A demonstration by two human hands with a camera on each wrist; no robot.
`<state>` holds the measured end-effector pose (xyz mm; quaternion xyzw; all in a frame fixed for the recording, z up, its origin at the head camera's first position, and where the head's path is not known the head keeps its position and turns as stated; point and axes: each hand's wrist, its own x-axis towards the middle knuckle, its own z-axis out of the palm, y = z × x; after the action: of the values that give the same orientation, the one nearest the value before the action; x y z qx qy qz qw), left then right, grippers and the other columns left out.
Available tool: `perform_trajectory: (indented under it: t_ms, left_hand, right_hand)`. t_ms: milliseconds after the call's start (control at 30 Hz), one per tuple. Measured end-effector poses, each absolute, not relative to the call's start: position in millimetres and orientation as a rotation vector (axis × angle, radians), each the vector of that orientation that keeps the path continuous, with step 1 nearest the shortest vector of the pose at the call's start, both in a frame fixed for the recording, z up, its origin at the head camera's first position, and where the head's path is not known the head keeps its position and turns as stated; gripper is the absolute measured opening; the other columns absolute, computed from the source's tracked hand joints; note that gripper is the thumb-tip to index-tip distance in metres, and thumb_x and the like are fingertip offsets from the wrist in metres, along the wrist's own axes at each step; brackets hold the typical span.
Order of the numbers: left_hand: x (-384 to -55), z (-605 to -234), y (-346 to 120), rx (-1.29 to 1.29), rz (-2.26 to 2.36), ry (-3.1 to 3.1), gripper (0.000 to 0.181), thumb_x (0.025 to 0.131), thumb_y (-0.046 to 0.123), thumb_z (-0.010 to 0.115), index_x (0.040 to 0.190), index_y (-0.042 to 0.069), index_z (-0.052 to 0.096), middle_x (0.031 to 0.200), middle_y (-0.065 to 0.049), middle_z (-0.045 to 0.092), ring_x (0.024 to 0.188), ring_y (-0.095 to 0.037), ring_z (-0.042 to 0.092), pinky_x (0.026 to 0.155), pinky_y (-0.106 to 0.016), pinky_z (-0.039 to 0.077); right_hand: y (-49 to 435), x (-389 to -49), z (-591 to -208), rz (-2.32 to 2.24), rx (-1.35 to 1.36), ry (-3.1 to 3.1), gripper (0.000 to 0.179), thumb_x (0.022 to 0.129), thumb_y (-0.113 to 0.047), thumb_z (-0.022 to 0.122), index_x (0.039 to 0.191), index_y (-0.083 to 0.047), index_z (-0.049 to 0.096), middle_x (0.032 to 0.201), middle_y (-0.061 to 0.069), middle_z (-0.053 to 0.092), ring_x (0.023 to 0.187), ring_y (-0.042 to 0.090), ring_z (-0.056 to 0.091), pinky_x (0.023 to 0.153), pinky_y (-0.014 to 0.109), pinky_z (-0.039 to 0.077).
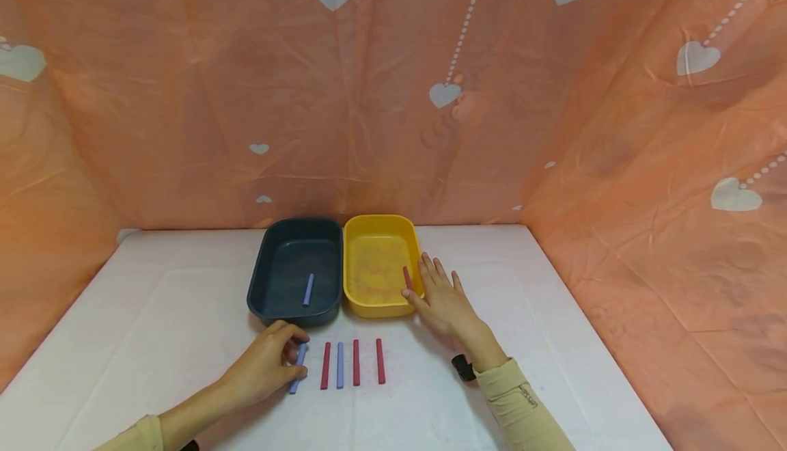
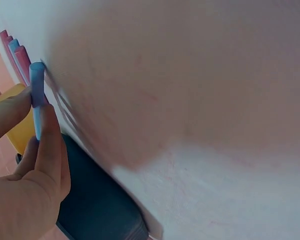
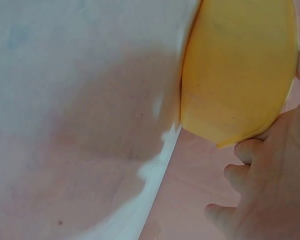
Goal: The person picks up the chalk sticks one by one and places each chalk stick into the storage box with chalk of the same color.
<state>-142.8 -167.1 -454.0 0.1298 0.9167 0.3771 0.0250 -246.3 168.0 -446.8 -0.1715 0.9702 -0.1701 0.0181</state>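
My left hand point(image 1: 264, 363) pinches a blue-purple chalk stick point(image 1: 301, 355) between thumb and fingers, just in front of the dark blue tray point(image 1: 258, 280). In the left wrist view the held chalk point(image 2: 36, 82) stands out past the fingertips. A row of red chalk point(image 1: 325, 365), blue-purple chalk point(image 1: 340, 365) and two more red sticks lies to its right. My right hand point(image 1: 445, 304) is spread over the right rim of the yellow tray point(image 1: 375, 310), thumb over the inside. By that thumb, a red chalk point(image 1: 407, 277) leans in the yellow tray, its lower end hidden.
Another blue-purple chalk point(image 1: 309, 290) lies in the dark tray. Both trays stand side by side near the back of the white-covered table point(image 1: 184, 287). Orange cloth point(image 1: 369, 130) with white hearts hangs behind and at the sides.
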Motion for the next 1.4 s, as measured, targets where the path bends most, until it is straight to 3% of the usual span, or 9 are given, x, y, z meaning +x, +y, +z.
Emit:
perform_trajectory:
  t_ms: [533, 1033, 1400]
  left_hand:
    - [-140.6, -456.4, -170.4, 0.522, 1.327, 2.788, 0.046, 0.071, -0.007, 0.089, 0.109, 0.001, 0.066, 0.104, -0.005, 0.06, 0.085, -0.01, 0.062, 0.072, -0.025, 0.055]
    - [-146.4, -432.6, -172.5, 0.567, 1.55, 2.811, 0.04, 0.079, -0.01, 0.082, 0.113, 0.002, 0.065, 0.105, -0.006, 0.061, 0.087, -0.01, 0.063, 0.073, -0.023, 0.058]
    - [-172.7, -410.5, -170.1, 0.489, 1.698, 2.847, 0.038, 0.088, -0.008, 0.076, 0.122, -0.003, 0.061, 0.119, -0.019, 0.06, 0.099, -0.031, 0.066, 0.077, -0.02, 0.058]
  right_hand:
    - [168.9, -247.3, -449.9, -0.508, -0.529, 3.02, 0.086, 0.107, -0.063, 0.036, 0.166, -0.005, 0.014, 0.174, 0.007, 0.005, 0.161, 0.029, 0.005, 0.126, 0.06, 0.005]
    - [167.9, -248.0, -449.3, -0.511, -0.529, 3.018, 0.085, 0.107, -0.062, 0.037, 0.166, -0.005, 0.014, 0.174, 0.008, 0.006, 0.161, 0.029, 0.005, 0.126, 0.06, 0.005]
    - [168.2, -248.2, -450.5, -0.535, -0.563, 3.042, 0.084, 0.107, -0.06, 0.039, 0.165, -0.002, 0.018, 0.174, 0.011, 0.01, 0.16, 0.033, 0.008, 0.125, 0.062, 0.007]
